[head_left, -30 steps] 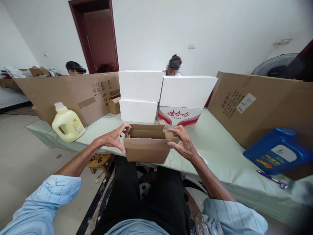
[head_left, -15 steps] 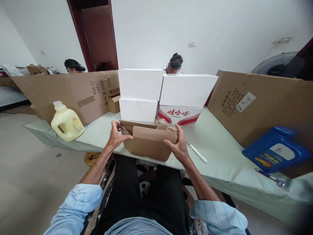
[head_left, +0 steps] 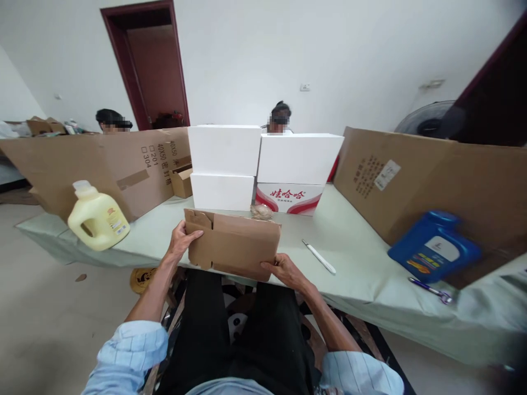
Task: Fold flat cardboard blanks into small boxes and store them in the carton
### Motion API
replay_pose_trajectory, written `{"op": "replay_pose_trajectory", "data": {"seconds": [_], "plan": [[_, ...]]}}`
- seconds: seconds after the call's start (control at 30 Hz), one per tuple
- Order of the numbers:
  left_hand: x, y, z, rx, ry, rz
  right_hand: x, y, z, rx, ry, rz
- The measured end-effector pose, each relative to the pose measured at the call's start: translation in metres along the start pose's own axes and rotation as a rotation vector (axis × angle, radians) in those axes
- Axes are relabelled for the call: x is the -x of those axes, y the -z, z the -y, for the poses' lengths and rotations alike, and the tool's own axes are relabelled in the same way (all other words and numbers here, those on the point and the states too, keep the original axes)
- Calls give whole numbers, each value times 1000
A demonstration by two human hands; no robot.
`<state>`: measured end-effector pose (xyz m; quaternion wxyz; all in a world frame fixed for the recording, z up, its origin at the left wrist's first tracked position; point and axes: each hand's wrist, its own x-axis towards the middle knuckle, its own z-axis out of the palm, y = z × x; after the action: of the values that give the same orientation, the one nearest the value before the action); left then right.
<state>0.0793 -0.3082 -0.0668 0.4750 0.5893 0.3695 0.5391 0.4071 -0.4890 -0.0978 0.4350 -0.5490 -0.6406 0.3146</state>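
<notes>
A small brown cardboard box (head_left: 233, 244) is held tilted at the table's front edge, its broad face toward me and its flaps at the top left. My left hand (head_left: 181, 240) is closed on its left side, thumb lying across the face. My right hand (head_left: 285, 270) pinches the lower right corner between thumb and fingers. Just behind the box sits a small tan crumpled bundle (head_left: 262, 212), whose kind I cannot make out. To the right of my right hand lies a white slim-handled knife (head_left: 319, 257).
White boxes (head_left: 224, 151) are stacked at the back, before a seated person (head_left: 280, 118); another person (head_left: 113, 120) is at left. Large cardboard sheets (head_left: 135, 170) flank the table (head_left: 354, 274). A yellow jug (head_left: 99, 216), a blue jug (head_left: 434, 247) and a pen (head_left: 430, 289) stand or lie there.
The box has turned so its broad face shows flatter toward me. My right hand has slid from its upper right edge down to the lower right corner. The whole view has shifted right.
</notes>
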Motion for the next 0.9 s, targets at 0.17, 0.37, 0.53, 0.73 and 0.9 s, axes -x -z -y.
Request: {"op": "replay_pose_trajectory", "data": {"seconds": [0.17, 0.37, 0.53, 0.73, 0.9], "plan": [[0, -13, -3, 38, -68, 11, 23, -6, 0, 88, 17, -19], [-15, -20, 4, -309, -194, 82, 61, 38, -4, 287, 7, -403], [-19, -7, 26, -546, -181, 176, 93, 126, -17, 545, -144, -888], [-3, -11, 52, -636, -122, 255, 92, 188, -37, 744, -417, -1057], [1, -18, 66, -703, -92, 297, 71, 198, -55, 782, -588, -995]]}}
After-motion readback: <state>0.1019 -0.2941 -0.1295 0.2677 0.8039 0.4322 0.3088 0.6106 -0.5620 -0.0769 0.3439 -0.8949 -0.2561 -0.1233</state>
